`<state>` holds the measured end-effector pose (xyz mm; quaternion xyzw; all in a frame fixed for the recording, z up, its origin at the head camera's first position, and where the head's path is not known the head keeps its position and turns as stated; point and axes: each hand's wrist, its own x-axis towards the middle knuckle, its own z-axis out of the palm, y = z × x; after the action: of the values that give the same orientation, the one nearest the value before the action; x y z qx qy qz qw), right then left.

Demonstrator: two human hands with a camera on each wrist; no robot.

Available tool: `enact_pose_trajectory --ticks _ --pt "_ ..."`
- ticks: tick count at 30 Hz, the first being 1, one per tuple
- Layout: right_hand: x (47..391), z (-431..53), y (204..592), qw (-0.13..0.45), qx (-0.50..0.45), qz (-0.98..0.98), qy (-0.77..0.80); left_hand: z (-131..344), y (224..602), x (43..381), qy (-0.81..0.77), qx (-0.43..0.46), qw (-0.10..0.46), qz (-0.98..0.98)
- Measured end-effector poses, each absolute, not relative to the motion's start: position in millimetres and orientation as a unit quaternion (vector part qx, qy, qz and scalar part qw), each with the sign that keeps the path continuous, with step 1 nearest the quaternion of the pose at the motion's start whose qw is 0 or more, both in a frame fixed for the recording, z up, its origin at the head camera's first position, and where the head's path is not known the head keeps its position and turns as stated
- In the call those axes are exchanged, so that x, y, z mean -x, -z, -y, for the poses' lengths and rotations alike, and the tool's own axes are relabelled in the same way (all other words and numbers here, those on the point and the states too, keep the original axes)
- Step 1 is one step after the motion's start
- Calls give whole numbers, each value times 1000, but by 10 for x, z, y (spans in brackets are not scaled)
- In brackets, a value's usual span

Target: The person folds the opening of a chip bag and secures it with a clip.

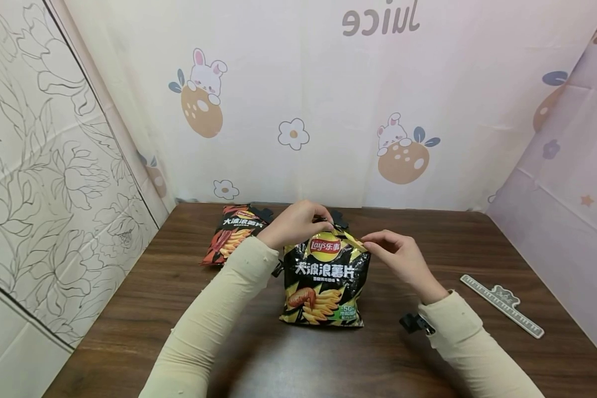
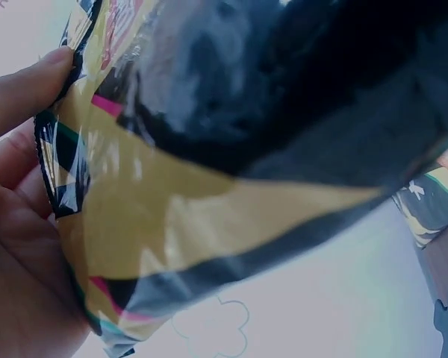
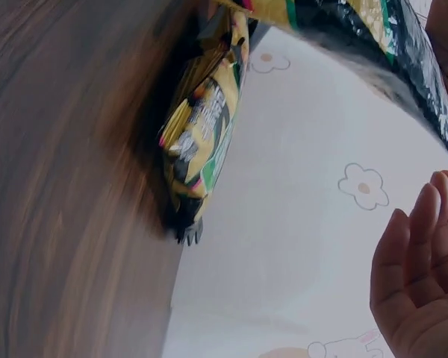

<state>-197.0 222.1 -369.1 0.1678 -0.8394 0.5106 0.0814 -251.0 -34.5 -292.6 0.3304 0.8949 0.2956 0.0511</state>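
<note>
A black and yellow bag of Lay's potato chips (image 1: 323,287) stands upright at the middle of the table, its printed front toward me. My left hand (image 1: 298,222) pinches its top edge on the left side. In the left wrist view, the thumb (image 2: 31,93) presses on the crimped seal, with the other fingers behind it. At the top right corner, my right hand (image 1: 398,255) pinches the yellow edge between thumb and fingertips. The right wrist view shows its fingers (image 3: 422,253) fairly straight beside the bag's edge, with the thumb out of frame.
A red and black chip bag (image 1: 234,232) lies at the back left, a black clip (image 1: 265,214) on its top. Behind the upright bag is another yellow and black bag (image 3: 205,130). A clear ruler-like clip (image 1: 502,305) lies on the table's right side. Patterned curtains surround the table.
</note>
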Motion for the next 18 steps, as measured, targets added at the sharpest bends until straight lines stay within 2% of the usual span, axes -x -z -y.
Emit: enact_pose_trajectory --ticks 18 --pt "1941 -2733 3716 106 -121 910 -381 347 2940 2506 -300 -339 46 -891"
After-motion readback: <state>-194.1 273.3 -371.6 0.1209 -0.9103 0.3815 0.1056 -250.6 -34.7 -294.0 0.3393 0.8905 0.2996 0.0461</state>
